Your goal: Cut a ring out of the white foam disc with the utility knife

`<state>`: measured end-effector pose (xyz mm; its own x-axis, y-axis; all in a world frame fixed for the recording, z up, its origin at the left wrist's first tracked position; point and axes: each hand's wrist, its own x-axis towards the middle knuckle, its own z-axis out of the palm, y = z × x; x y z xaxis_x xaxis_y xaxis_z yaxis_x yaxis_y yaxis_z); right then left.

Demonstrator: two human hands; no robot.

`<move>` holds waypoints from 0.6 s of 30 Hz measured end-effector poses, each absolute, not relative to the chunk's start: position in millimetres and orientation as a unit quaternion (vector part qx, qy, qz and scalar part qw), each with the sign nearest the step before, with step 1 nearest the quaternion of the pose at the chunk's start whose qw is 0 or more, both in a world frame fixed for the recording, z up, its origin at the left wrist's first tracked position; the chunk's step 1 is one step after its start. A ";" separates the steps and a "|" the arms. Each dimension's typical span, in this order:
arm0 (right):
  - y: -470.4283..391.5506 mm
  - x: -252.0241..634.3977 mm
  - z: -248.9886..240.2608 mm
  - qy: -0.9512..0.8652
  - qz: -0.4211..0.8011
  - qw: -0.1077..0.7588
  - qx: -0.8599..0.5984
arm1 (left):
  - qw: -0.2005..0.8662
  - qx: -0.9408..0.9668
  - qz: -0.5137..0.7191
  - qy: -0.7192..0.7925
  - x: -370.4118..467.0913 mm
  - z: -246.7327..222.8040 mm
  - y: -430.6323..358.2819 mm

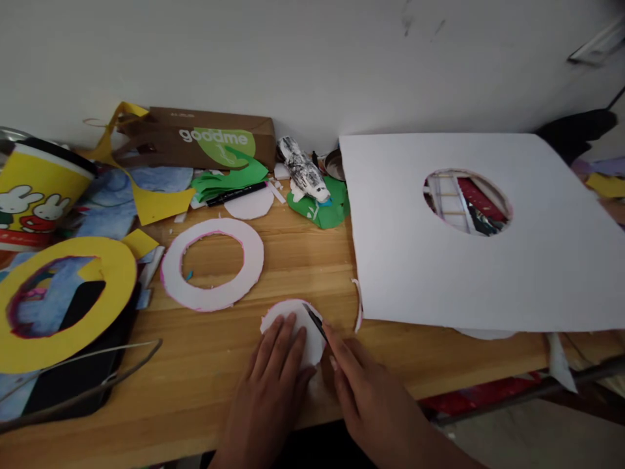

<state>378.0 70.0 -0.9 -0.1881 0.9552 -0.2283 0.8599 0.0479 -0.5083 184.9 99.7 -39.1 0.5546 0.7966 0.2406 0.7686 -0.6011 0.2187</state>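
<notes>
Near the table's front edge lies a small white disc (311,352) with a pink marked rim. My left hand (276,374) rests flat on it, fingers stretched out and slightly apart. A dark, narrow cutting tool (315,319) is gripped in my right hand (364,391), its tip over the upper right part of the disc. The tool's handle is hidden inside my fingers. Up and to the left of the disc is a white ring (254,257) with pink edges. A thin curled white strip (359,306) lies right of the disc.
A big white board (405,273) with an oval hole covers the right side. On the left are a yellow ring (114,299), a yellow cup (46,189) and a black flat object (78,384). Along the wall stand a brown box (166,140) and a painted figure (303,169).
</notes>
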 end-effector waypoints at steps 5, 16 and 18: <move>70.3 378.2 -1.7 -0.724 0.276 0.079 -0.628 | 0.050 0.885 0.149 0.437 184.2 -38.8 102.8; 75.8 369.1 6.3 -0.727 0.250 0.002 -0.640 | 0.148 0.887 0.146 0.413 164.6 -41.6 111.9; 80.2 364.4 8.2 -0.735 0.225 -0.032 -0.639 | 0.126 0.889 0.161 0.409 166.7 -42.7 111.6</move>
